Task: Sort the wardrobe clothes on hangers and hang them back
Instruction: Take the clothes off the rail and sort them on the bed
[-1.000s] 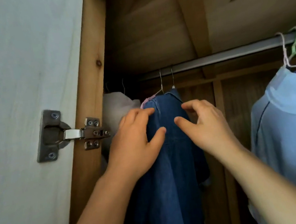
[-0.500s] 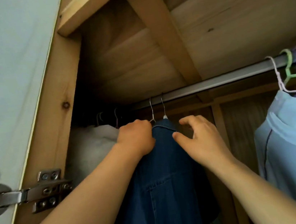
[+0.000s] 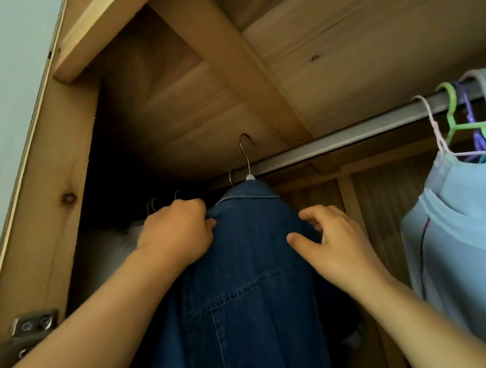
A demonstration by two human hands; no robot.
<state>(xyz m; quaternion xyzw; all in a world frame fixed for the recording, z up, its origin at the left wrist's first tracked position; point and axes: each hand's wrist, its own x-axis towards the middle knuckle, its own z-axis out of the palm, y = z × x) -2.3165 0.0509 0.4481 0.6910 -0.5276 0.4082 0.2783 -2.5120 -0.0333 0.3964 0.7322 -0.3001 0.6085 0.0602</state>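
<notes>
A dark blue denim shirt (image 3: 249, 291) hangs on a hanger whose metal hook (image 3: 246, 152) stands raised above the grey wardrobe rail (image 3: 338, 140), off it. My left hand (image 3: 177, 232) grips the shirt's left shoulder with curled fingers. My right hand (image 3: 332, 240) holds the right shoulder, fingers bent over the fabric and thumb in front. A second metal hook (image 3: 230, 177) sits just left of the raised one.
A light blue garment (image 3: 470, 231) hangs at the right on a pale hanger, beside green and purple hangers (image 3: 472, 126). White clothing (image 3: 112, 256) hangs at the far left. The wardrobe's wooden ceiling beam (image 3: 228, 56) is close above; the door hinge (image 3: 23, 333) is lower left.
Both hands closed on the denim shirt's shoulders and lifted it; its hook rose off the rail. The view tilted upward.
</notes>
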